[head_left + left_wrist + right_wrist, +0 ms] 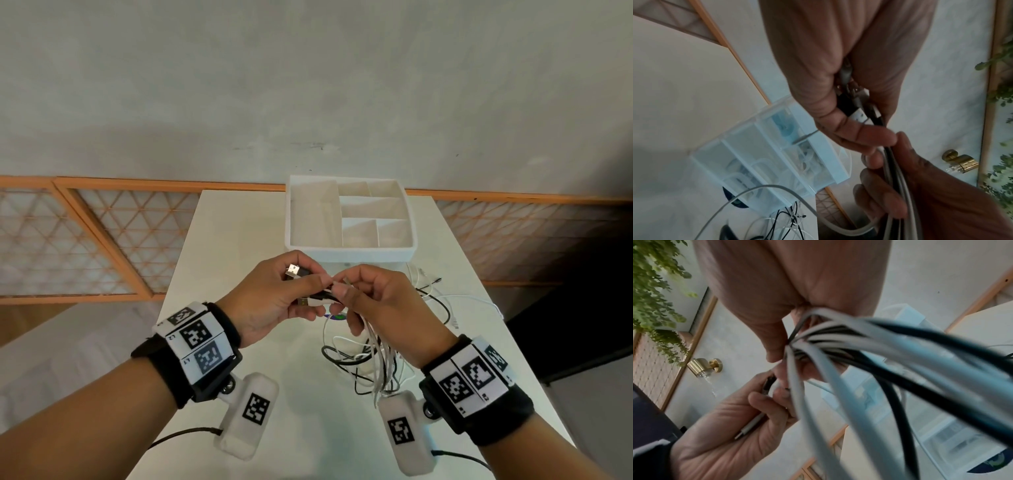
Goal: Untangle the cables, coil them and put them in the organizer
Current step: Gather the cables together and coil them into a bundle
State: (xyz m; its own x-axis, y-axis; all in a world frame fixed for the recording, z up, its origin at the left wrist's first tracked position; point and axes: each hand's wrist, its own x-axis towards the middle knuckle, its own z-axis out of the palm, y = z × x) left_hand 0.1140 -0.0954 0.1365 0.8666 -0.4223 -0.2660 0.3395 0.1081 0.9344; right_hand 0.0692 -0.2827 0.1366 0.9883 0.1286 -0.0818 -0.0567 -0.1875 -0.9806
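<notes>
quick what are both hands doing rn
Left hand: grips the cable plug ends.
Right hand: pinches the bundled cables, black and white.

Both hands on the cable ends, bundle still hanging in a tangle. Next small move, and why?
Probably pull one plug free with the left hand while the right hand keeps pinching the cables. Several plug ends are gathered there, black and white strands hang tangled to the table, and the organizer looks empty.
</notes>
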